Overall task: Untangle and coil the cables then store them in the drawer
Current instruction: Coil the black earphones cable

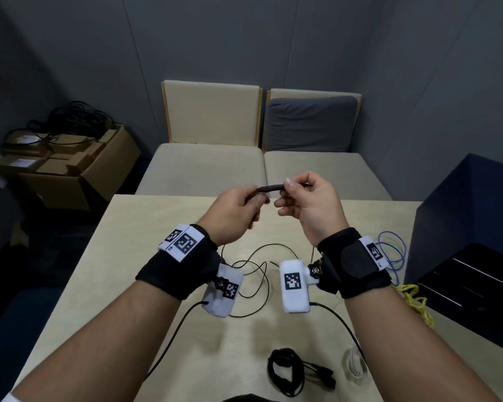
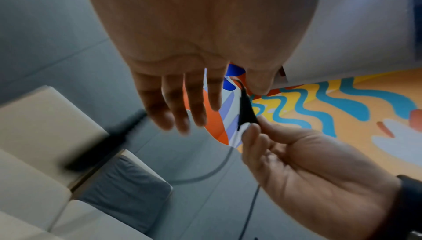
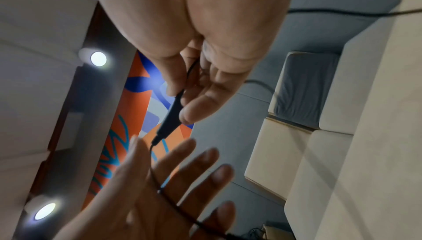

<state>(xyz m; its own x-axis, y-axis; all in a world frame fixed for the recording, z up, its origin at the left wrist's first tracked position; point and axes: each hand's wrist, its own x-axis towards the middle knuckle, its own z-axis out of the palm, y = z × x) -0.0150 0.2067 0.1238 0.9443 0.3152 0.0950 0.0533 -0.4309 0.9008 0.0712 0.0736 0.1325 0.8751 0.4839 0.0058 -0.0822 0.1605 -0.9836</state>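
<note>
Nearest me, at the near edge of the table (image 1: 145, 256), a coiled black cable (image 1: 286, 371) is lying wound. Past it, on the middle of the table, the slack of the thin black cable (image 1: 268, 285) is sprawling in loose loops; I am judging this to be the one I am working on.

Above the far half of the table I am holding both hands up. My right hand (image 1: 308, 204) is pinching the cable's plug (image 1: 270, 188) between thumb and forefinger. The plug's long axis is running left to right, pointing at my left hand (image 1: 233, 216), which is sitting just beside it with fingers spread straight, gripping nothing. The slack is hanging below both hands, so I am expecting the left hand, nearer the free run, to gather the turns.

The right wrist view is showing the cable crossing my left palm, which the head view is hiding behind the back of that hand.

At the table's right side the open drawer (image 1: 476, 300) is waiting; beyond the far edge a sofa (image 1: 209, 166) is standing.
</note>
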